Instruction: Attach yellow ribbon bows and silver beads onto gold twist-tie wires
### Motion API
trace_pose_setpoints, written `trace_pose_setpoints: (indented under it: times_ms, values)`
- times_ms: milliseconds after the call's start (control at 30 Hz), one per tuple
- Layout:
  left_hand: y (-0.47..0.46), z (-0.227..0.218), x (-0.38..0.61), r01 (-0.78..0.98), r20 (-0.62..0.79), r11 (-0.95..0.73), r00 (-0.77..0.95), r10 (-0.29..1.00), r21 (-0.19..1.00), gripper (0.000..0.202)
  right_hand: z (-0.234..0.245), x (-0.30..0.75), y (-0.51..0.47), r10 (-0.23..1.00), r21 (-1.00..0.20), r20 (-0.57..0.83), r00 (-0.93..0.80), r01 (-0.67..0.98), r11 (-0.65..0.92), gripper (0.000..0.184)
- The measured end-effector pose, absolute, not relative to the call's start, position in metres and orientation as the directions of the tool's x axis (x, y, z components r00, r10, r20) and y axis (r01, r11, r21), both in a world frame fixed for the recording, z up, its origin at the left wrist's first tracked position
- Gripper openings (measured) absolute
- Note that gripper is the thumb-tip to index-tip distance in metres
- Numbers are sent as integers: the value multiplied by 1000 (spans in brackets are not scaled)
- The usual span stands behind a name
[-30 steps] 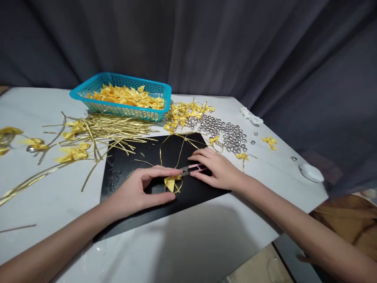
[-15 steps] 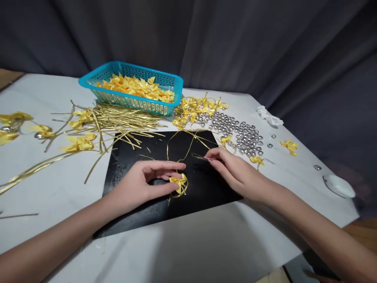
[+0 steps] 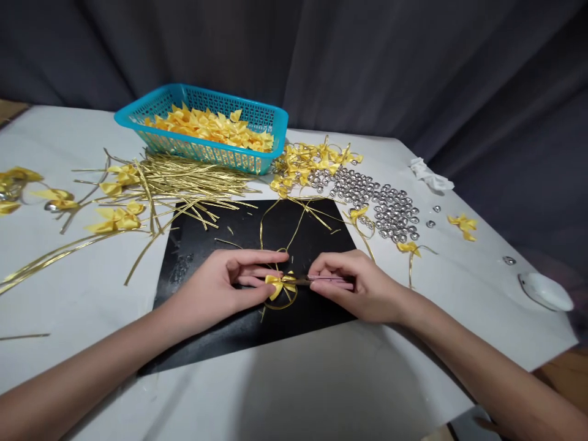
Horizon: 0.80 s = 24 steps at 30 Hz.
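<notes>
On the black mat (image 3: 184,331), my left hand (image 3: 229,278) pinches a yellow ribbon bow (image 3: 274,285) by its left side. A loop of thin gold cord (image 3: 285,305) curves around the bow's lower edge. My right hand (image 3: 362,285) is closed around a slim pink-handled tool (image 3: 331,280). Its narrow dark tip points left and reaches the bow's right side; whether it is tweezers or small snips I cannot tell. More thin gold cord runs up the mat from the bow. The fingers partly hide the bow.
Behind the mat stands a blue basket (image 3: 202,139) of yellow bows, with a pile of gold cords (image 3: 188,177) before it. Silver bells or beads (image 3: 395,211) lie right, near finished-looking bow pieces (image 3: 303,162). A white cloth (image 3: 429,176) and white oval object (image 3: 544,291) sit near the right edge.
My right hand has moved left and down, bringing the pink-handled tool up to the bow. My left hand stays on the bow. The view has shifted slightly.
</notes>
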<state>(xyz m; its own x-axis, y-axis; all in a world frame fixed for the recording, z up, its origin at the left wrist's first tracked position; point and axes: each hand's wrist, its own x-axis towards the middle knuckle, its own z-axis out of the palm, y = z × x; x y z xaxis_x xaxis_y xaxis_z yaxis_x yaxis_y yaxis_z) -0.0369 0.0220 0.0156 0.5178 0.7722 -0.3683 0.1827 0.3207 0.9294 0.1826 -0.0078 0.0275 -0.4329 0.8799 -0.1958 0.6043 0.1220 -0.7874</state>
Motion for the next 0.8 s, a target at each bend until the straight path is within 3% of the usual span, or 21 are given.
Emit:
trace_pose_setpoints:
  times_ms: [467, 800]
  values:
    - [21, 20, -35, 209, -370, 306, 497, 785, 929, 50, 27, 181, 0, 823, -895, -354, -445, 415, -161, 31]
    - [19, 19, -37, 224, -330, 248, 521, 787, 943, 53, 28, 179, 2, 808, -892, -401, -431, 385, -237, 29]
